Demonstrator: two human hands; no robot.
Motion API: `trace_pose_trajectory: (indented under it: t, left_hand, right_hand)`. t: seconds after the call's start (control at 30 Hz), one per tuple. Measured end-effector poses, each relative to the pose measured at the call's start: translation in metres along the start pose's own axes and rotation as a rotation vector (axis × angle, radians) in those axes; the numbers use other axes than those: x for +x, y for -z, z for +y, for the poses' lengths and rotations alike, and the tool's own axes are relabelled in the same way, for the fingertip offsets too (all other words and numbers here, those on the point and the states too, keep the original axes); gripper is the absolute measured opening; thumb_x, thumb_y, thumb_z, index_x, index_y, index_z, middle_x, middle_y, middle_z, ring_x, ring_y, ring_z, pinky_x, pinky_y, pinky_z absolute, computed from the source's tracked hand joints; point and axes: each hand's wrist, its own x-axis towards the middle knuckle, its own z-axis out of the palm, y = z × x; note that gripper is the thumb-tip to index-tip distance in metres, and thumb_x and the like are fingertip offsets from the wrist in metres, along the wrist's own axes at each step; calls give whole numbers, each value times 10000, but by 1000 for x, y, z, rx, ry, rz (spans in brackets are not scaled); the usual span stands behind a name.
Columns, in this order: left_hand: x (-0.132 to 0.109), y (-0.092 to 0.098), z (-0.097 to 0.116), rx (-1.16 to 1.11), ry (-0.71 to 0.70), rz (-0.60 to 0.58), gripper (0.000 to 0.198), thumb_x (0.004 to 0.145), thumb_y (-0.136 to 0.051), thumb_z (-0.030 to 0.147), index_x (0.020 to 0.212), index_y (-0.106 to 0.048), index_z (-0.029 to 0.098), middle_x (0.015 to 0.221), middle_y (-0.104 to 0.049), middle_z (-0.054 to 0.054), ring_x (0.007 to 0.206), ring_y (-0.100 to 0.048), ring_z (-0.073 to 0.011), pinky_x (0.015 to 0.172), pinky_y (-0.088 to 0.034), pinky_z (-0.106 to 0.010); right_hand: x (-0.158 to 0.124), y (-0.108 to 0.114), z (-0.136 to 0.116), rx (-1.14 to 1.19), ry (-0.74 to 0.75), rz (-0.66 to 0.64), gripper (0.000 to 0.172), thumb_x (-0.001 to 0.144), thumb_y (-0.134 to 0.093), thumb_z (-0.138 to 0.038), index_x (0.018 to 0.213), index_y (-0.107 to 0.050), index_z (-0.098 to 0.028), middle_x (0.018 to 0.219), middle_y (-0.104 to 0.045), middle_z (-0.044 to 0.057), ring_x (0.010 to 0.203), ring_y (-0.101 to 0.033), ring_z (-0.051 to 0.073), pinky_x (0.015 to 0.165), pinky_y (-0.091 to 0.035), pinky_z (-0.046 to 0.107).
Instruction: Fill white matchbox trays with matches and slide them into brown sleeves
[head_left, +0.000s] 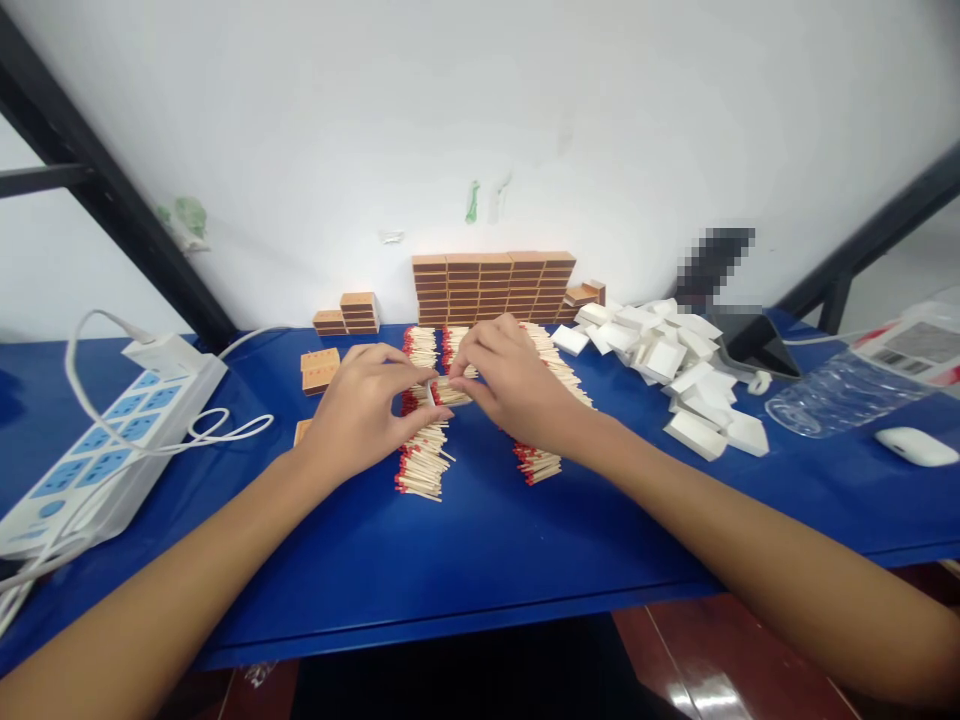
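One tray (430, 394) sits pinched in our left hand (371, 408), behind the counter's front edge (465, 620); right hand (514, 380) curled, grip unclear.

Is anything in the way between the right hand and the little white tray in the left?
Nothing visible is. The right hand is right beside the white tray, which the left hand holds between thumb and finger.

Thin white card piece (430, 394), 8 o'clock of centre: mostly hidden by bare left hand (364, 410). Slanted black shape (714, 266), 2 o'clock: pixelated.
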Motion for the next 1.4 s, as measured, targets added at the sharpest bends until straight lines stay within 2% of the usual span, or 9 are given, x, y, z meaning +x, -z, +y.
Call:
trace_pose_trajectory:
  t: [0.13, 0.3, 0.53, 0.77, 0.93, 1.07, 1.4]
  left_hand:
    - [1, -1, 1, -20, 16, -16, 325, 845, -889, 435, 1088, -830, 228, 994, -785, -67, 961, -698, -255, 911, -519, -406]
    - [0, 2, -9, 53, 99, 27, 380, 847, -871, 512, 1090, -837, 221, 1021, -779, -84, 964, -703, -265, 898, -524, -411]
    - [0, 4, -20, 122, 191, 44, 412, 853, -844, 567, 1075, -845, 221, 1005, -771, -110, 1015, -705, -316, 941, -518, -466]
    - [0, 3, -21, 128, 165, 41, 428, 863, -833, 571, 1066, -842, 193, 979, -777, -116, 985, -712, -314, 933, -520, -471]
    - [1, 4, -21, 132, 138, 27, 397, 877, -827, 553, 1055, -842, 197, 969, -785, -114, 983, -717, -316, 915, -519, -474]
    - [1, 4, -21, 138, 137, 21, 392, 878, -828, 548, 1069, -841, 206, 977, -788, -110, 984, -716, -314, 914, -519, -473]
    - [0, 4, -22, 159, 128, 11, 382, 872, -842, 528, 1068, -840, 200, 975, -791, -112, 993, -722, -319, 909, -528, -474]
  right_hand:
    - [-1, -8, 0, 15, 27, 11, 142, 1060, -564, -224, 972, -674, -202, 1089, -665, 121, 1056, -483, 287, 935, -412, 445]
    - [1, -7, 29, 5, -1, 100, 124, 1040, -604, -229, 974, -703, -195, 1046, -655, 107, 1037, -485, 277, 947, -417, 437]
    - [0, -20, 45, -66, -12, -134, 120, 999, -673, -230, 1035, -782, -193, 1086, -648, 124, 1051, -474, 286, 969, -396, 452]
    - [0, -22, 45, -57, -30, -171, 50, 950, -730, -179, 902, -741, -189, 1054, -662, 105, 1060, -482, 284, 974, -393, 433]
    - [0, -16, 41, -18, -83, -233, 48, 961, -730, -221, 931, -738, -185, 1069, -666, 113, 1094, -497, 295, 977, -390, 435]
    - [-2, -10, 39, 5, -63, -240, 69, 969, -733, -259, 948, -743, -194, 1042, -658, 106, 1069, -500, 288, 975, -383, 436]
    - [-3, -8, 34, -58, -41, -343, 86, 981, -683, -190, 913, -733, -178, 1071, -655, 121, 1098, -496, 299, 922, -389, 421]
